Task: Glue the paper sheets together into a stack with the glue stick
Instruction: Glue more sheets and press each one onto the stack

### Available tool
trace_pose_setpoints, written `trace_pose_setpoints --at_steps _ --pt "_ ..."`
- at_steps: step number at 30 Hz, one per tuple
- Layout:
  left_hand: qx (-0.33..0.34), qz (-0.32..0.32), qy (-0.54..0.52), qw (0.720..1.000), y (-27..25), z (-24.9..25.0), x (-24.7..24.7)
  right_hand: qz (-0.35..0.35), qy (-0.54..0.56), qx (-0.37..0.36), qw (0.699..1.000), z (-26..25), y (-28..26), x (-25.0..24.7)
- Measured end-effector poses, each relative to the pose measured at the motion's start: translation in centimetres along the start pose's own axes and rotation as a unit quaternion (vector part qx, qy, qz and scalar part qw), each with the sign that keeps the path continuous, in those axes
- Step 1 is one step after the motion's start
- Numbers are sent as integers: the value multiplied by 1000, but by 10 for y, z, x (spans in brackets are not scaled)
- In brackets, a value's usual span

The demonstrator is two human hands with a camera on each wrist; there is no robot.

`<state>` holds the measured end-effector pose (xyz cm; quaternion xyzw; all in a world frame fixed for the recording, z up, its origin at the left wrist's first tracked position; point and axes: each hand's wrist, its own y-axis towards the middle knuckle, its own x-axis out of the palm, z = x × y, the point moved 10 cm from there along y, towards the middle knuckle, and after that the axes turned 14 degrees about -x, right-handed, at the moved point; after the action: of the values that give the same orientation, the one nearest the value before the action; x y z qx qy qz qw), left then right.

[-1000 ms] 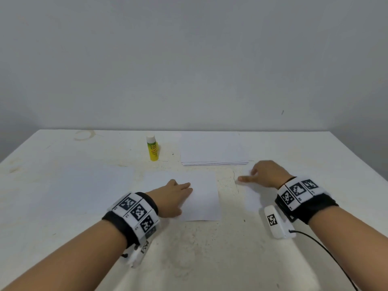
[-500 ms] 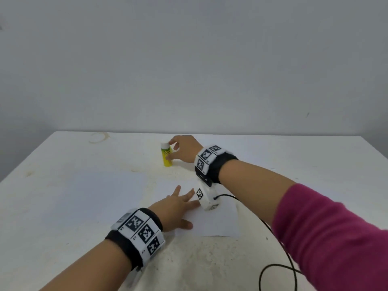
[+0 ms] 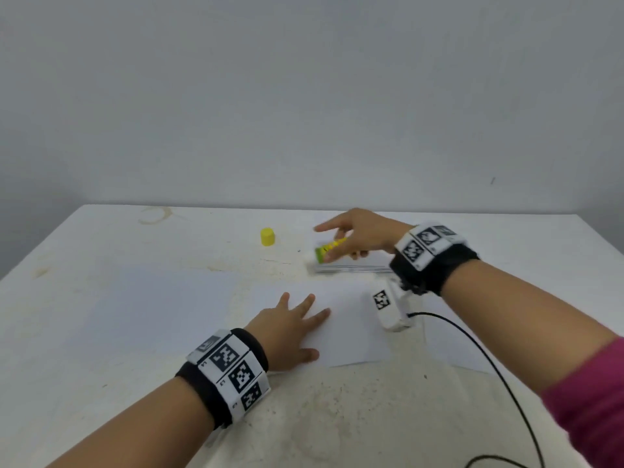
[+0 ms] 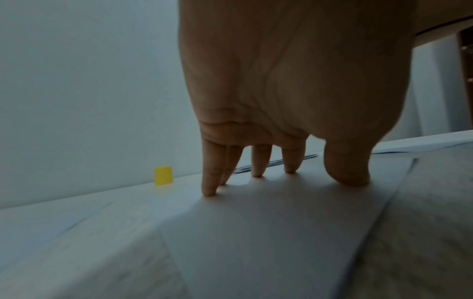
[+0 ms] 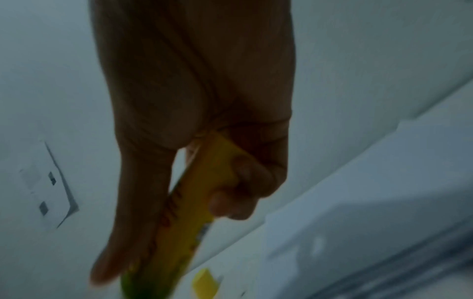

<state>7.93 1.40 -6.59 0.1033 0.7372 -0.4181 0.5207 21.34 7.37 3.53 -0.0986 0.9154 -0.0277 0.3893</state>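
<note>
White paper sheet (image 3: 351,329) lies on the worktop (image 3: 101,332) under the left hand (image 3: 287,329), fingers (image 4: 258,161) spread flat. Behind stands the yellow cap (image 3: 267,237). Right hand (image 3: 361,234) grips the glue stick (image 3: 329,248) above the paper stack (image 3: 358,265).

Sparse indoor recording setup, of no particular trade: a worn white surface (image 3: 101,298) with a faint ring stain (image 3: 157,216) pushed against a bare grey wall (image 3: 304,96); marker-printed wristbands (image 3: 233,373) and a cabled wrist camera (image 3: 388,309) (cable (image 3: 489,363) trailing off the near edge) mark it as instrumented for data capture, with a wall socket (image 5: 48,190) visible
</note>
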Motion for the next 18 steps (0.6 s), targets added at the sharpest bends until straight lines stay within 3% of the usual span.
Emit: trace_pose_setpoints --at_steps 4,9,18 --pt "-9 41 18 999 -1 17 -11 99 -20 56 993 35 -43 -32" --pt "-7 51 24 998 -5 21 -16 189 -11 19 982 38 -65 -29" --pt "2 78 63 995 -7 18 -18 126 -106 1 986 35 -65 10"
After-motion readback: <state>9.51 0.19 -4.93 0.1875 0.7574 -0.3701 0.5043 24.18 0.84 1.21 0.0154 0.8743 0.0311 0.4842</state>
